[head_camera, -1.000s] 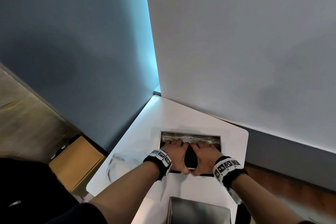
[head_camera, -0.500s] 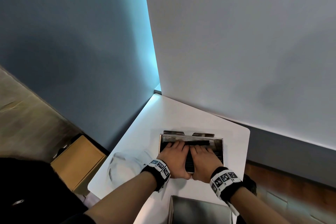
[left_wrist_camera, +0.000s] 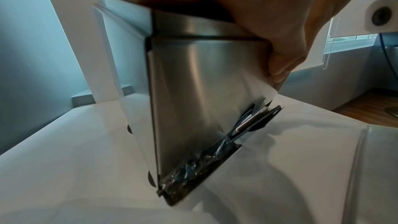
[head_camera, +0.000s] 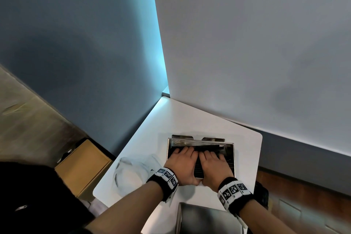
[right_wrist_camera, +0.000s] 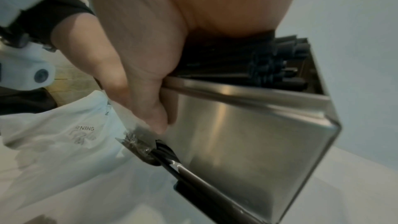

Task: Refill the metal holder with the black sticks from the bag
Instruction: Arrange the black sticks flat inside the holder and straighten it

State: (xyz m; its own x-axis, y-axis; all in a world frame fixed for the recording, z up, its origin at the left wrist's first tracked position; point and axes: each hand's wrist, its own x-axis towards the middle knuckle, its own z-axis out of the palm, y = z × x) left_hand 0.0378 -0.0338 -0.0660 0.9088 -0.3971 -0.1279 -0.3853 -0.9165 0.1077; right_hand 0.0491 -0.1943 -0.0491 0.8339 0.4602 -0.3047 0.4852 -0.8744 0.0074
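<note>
The metal holder [head_camera: 231, 145] stands on the white table [head_camera: 190, 116] with its top uncovered. Black sticks [head_camera: 208, 147] lie packed inside it. My left hand [head_camera: 181, 163] and right hand [head_camera: 213, 165] rest side by side on the sticks, fingers straight and pressing down, thumbs at the front wall. In the right wrist view the stick ends [right_wrist_camera: 271, 60] show under the palm, above the holder's shiny front [right_wrist_camera: 247, 134]. In the left wrist view a few sticks [left_wrist_camera: 254, 122] poke out of the holder's bottom slot [left_wrist_camera: 193, 176], some in clear wrap. A crumpled clear bag [head_camera: 131, 173] lies just left of the holder.
Grey and white walls meet behind the table's far corner. A cardboard box [head_camera: 83, 167] sits on the floor to the left. A grey metal piece [head_camera: 205, 220] lies at the table's near edge. Bare table surrounds the holder at the back and right.
Both hands have slid further over the sticks and their fingers have flattened out from a curled hold. The view has shifted so the holder's rear tabs now show.
</note>
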